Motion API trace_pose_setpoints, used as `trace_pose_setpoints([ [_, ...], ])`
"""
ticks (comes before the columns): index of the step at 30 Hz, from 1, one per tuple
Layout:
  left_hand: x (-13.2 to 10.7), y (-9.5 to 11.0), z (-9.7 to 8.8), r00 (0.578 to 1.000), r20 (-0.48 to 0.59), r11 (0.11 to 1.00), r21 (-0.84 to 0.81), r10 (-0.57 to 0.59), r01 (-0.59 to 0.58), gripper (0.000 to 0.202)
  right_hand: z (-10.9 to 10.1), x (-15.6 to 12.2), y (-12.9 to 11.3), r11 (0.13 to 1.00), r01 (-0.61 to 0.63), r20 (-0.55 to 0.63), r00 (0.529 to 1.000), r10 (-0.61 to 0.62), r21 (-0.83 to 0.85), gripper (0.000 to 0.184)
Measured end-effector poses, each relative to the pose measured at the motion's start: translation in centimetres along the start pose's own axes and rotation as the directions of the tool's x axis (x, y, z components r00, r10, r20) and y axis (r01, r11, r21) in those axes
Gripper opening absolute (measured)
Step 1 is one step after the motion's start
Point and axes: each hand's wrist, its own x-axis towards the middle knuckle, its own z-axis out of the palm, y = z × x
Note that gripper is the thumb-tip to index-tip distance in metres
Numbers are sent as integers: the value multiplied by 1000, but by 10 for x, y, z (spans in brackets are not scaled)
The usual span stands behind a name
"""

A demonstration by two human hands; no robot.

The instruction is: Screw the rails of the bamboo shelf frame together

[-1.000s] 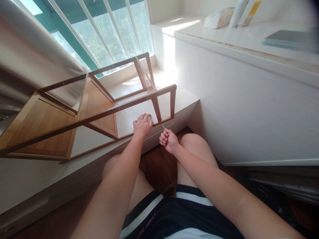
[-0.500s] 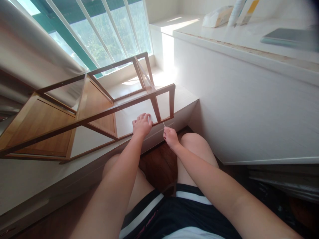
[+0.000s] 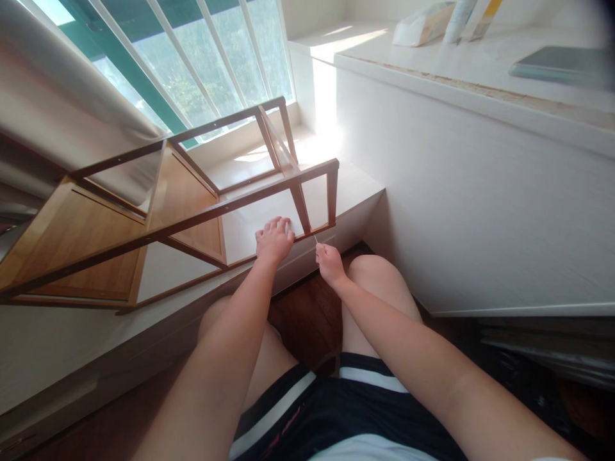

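Note:
A brown wooden shelf rack (image 3: 192, 214) lies on its side on the white window ledge, its shelf boards standing upright. My left hand (image 3: 275, 239) is curled over the rack's lower near rail and holds it, the thumb hidden. Just right of it, my right hand (image 3: 329, 262) is closed in a pinch on a thin pale metal shaft, seemingly a hex key (image 3: 316, 239). The tip of that shaft meets the underside of the same rail, near the rack's right end. Most of the tool is hidden inside my fingers.
A tall white cabinet side (image 3: 461, 192) rises at the right. On its top are a tissue pack (image 3: 423, 25), upright containers and a dark flat device (image 3: 557, 63). A barred window (image 3: 202, 57) and a curtain (image 3: 72, 83) stand behind the rack. My knees flank the dark wooden floor.
The view has shifted very slightly. My right hand has turned a little at the rail with the tool still in it; my left hand and the rack stay put.

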Motion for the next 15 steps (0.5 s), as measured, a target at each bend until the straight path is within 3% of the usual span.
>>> trace_pose_setpoints([
  [9, -1, 1, -1, 1000, 6, 1000, 0, -10, 10, 44, -4, 0, -2, 964, 104, 10, 995, -104, -244, 42],
  [15, -1, 0, 0, 1000, -11, 1000, -8, 0, 0, 44, -6, 2, -2, 941, 92, -30, 994, -107, -324, 39],
])
